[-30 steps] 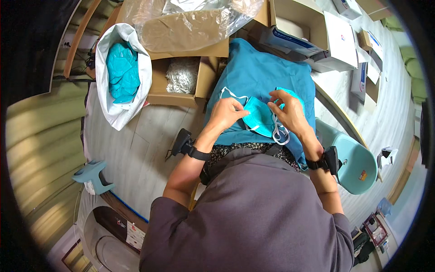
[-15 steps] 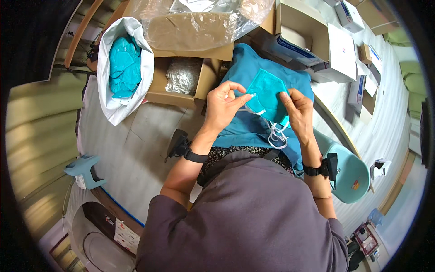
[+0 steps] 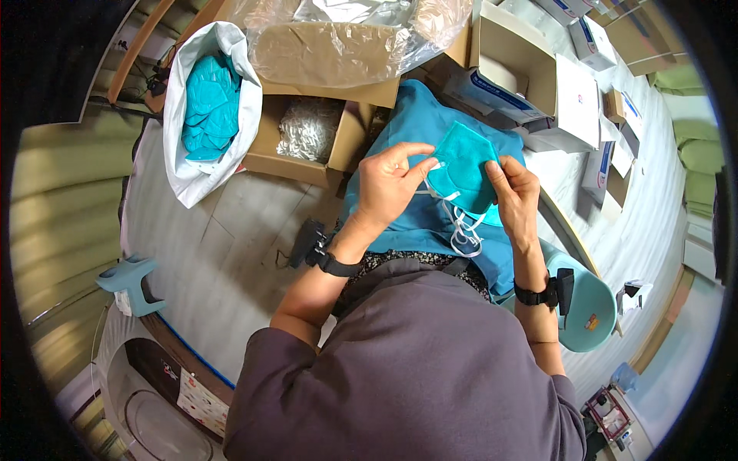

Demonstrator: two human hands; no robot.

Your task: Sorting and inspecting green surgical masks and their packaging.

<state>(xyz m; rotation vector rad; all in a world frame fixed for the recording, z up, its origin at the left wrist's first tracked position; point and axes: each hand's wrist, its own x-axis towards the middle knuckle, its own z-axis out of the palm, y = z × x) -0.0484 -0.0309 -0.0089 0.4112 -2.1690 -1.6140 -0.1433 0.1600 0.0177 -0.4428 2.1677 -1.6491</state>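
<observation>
A turquoise folded face mask (image 3: pixel 469 157) is held up over the blue cloth (image 3: pixel 407 115) on my lap. My right hand (image 3: pixel 515 196) grips its right edge, thumb on the front and fingers behind. At its left edge, my left hand (image 3: pixel 390 180) has thumb and forefinger closed on a small whitish piece (image 3: pixel 439 164), too small to name surely. White elastic straps (image 3: pixel 464 234) dangle in loops below the mask. A second layer of turquoise shows under its lower right edge.
To the left stands a white sack (image 3: pixel 183 165) of turquoise masks. An open carton (image 3: pixel 288 168) holds many small whitish pieces. Plastic film (image 3: pixel 327 54) covers a carton behind. White boxes (image 3: pixel 569 123) stand at the right, a pale teal tub (image 3: pixel 596 311) nearer me.
Both hands and the mask have shifted slightly right and down, while the view has moved a little. My left forefinger is straighter above the thumb. Both holds continue.
</observation>
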